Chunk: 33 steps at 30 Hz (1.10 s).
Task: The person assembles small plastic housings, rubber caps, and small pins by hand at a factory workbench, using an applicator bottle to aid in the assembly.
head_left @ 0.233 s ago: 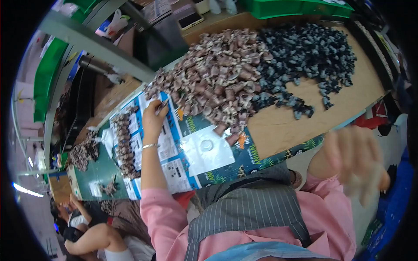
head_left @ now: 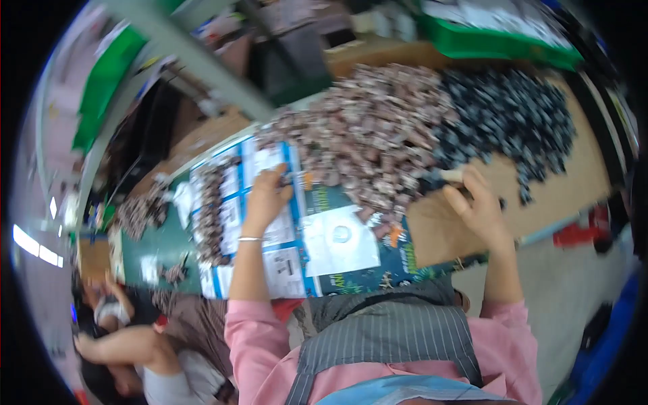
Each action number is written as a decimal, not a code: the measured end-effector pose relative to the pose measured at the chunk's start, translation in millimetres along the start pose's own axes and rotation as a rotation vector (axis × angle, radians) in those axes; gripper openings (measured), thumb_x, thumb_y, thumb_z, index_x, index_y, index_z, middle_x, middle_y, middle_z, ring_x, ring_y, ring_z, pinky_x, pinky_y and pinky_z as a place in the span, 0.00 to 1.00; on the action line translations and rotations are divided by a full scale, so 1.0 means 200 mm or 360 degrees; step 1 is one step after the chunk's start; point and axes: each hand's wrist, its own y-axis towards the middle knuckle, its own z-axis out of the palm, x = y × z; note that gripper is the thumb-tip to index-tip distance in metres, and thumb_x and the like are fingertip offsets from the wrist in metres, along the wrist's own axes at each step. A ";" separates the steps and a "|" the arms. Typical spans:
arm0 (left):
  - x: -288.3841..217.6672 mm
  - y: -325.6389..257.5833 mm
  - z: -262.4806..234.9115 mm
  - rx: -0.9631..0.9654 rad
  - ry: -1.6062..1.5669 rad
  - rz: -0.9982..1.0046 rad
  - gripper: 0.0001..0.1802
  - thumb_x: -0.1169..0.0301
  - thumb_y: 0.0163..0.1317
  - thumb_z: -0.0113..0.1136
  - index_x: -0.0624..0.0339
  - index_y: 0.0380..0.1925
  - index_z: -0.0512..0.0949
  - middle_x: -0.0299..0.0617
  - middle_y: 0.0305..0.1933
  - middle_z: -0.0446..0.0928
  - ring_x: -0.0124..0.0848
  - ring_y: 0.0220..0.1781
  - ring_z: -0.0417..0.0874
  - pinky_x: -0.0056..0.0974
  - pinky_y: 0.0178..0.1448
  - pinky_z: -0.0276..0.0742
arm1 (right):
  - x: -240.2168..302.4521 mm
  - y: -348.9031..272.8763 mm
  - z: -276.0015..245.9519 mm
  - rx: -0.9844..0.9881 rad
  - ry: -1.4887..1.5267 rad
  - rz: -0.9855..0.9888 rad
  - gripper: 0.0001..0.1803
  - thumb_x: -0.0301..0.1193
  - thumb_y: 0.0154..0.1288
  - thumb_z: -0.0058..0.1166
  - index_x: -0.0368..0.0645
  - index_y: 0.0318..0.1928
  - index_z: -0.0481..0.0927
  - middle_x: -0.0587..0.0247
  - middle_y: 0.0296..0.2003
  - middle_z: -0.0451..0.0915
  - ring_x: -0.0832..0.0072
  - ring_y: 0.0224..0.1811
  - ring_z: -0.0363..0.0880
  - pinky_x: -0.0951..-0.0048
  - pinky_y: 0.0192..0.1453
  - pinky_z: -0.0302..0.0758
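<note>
Heap of brown pieces (head_left: 378,128), left hand (head_left: 266,197) and right hand (head_left: 482,210) nearby, partly curled, grips unclear

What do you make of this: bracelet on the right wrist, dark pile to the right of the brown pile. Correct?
Wrong wrist: the head view shows the bracelet on the left hand's wrist. The dark pile is to the right of the brown pile.

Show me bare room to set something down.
Bare cardboard lies between the dark pieces and the patterned green sheet, partly behind the right hand; green tabletop shows just left of the row of brown pieces. The brown heap crowds the far middle.
</note>
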 end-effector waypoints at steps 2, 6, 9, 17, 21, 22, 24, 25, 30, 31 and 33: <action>-0.02 -0.06 0.03 0.0024 -0.0191 -0.0222 0.27 0.69 0.53 0.61 0.60 0.56 0.76 0.52 0.37 0.78 0.47 0.42 0.79 0.47 0.48 0.75 | 0.01 0.05 0.09 0.0016 -0.0700 -0.0054 0.28 0.31 0.55 0.62 0.47 0.59 0.74 0.56 0.47 0.74 0.56 0.53 0.72 0.53 0.58 0.66; -0.02 -0.24 0.21 -0.0380 -0.1347 -0.0570 0.28 0.65 0.59 0.66 0.61 0.59 0.75 0.40 0.47 0.79 0.28 0.45 0.78 0.35 0.52 0.75 | -0.08 -0.01 0.15 0.0120 -0.1028 -0.0060 0.32 0.29 0.53 0.61 0.45 0.61 0.71 0.49 0.50 0.72 0.51 0.54 0.69 0.53 0.66 0.60; -0.15 -0.44 0.11 -0.0515 -0.1976 -0.0787 0.25 0.70 0.60 0.66 0.61 0.58 0.75 0.33 0.44 0.76 0.21 0.44 0.75 0.29 0.52 0.74 | -0.15 -0.08 0.11 0.0153 -0.0942 0.0036 0.27 0.28 0.52 0.63 0.42 0.55 0.75 0.49 0.51 0.72 0.51 0.55 0.70 0.54 0.64 0.62; -0.19 -0.67 0.18 -0.0835 -0.2147 -0.0718 0.33 0.75 0.63 0.63 0.59 0.67 0.63 0.32 0.40 0.74 0.21 0.43 0.73 0.29 0.51 0.71 | -0.22 -0.13 0.01 -0.0008 -0.0723 -0.0253 0.24 0.26 0.58 0.62 0.37 0.55 0.75 0.47 0.52 0.73 0.51 0.54 0.73 0.59 0.58 0.68; -0.20 -0.69 0.13 -0.0839 -0.2226 -0.0660 0.35 0.77 0.65 0.60 0.55 0.71 0.58 0.37 0.45 0.79 0.21 0.43 0.78 0.29 0.49 0.76 | 0.09 -0.10 0.06 0.0516 -0.0274 -0.0230 0.24 0.26 0.51 0.63 0.43 0.52 0.79 0.54 0.49 0.78 0.55 0.53 0.75 0.63 0.60 0.69; -0.19 -0.70 0.11 -0.0817 -0.2153 -0.0723 0.34 0.77 0.65 0.60 0.56 0.70 0.59 0.39 0.45 0.81 0.20 0.41 0.79 0.27 0.47 0.76 | 0.14 -0.08 0.08 0.0631 -0.0337 -0.0341 0.23 0.26 0.52 0.61 0.44 0.52 0.79 0.57 0.50 0.78 0.55 0.53 0.75 0.62 0.60 0.68; -0.21 -0.69 0.08 -0.0886 -0.2081 -0.0863 0.33 0.76 0.65 0.60 0.57 0.69 0.61 0.40 0.43 0.83 0.23 0.43 0.81 0.26 0.46 0.76 | 0.09 -0.05 0.14 0.0722 -0.0396 -0.0470 0.22 0.23 0.53 0.57 0.49 0.52 0.81 0.60 0.52 0.78 0.56 0.54 0.74 0.61 0.59 0.68; -0.20 -0.69 0.10 -0.0932 -0.2082 -0.0831 0.32 0.77 0.65 0.60 0.56 0.69 0.61 0.42 0.45 0.82 0.24 0.45 0.82 0.26 0.46 0.75 | 0.08 -0.04 0.14 0.0703 -0.0477 -0.0589 0.22 0.22 0.54 0.55 0.52 0.51 0.81 0.62 0.53 0.77 0.58 0.55 0.74 0.61 0.58 0.68; -0.19 -0.71 0.13 -0.0941 -0.1909 -0.0764 0.25 0.68 0.71 0.54 0.57 0.66 0.66 0.39 0.48 0.80 0.12 0.30 0.64 0.18 0.31 0.58 | 0.04 -0.09 0.07 0.0272 -0.0335 -0.0418 0.18 0.22 0.54 0.58 0.46 0.48 0.82 0.65 0.39 0.79 0.65 0.42 0.78 0.70 0.47 0.70; -0.20 -0.71 0.13 -0.0909 -0.1935 -0.0751 0.25 0.68 0.71 0.54 0.57 0.66 0.66 0.39 0.48 0.80 0.12 0.30 0.64 0.18 0.31 0.58 | 0.02 -0.14 0.07 0.0260 -0.0362 -0.0392 0.18 0.22 0.54 0.58 0.46 0.48 0.82 0.65 0.39 0.79 0.65 0.42 0.78 0.70 0.47 0.70; -0.22 -0.71 0.13 -0.0866 -0.1890 -0.0734 0.21 0.70 0.72 0.52 0.60 0.63 0.69 0.38 0.47 0.81 0.12 0.33 0.69 0.20 0.37 0.64 | 0.00 -0.24 0.09 0.0233 -0.0382 0.0127 0.13 0.30 0.54 0.62 0.49 0.43 0.83 0.65 0.35 0.75 0.67 0.38 0.77 0.67 0.42 0.71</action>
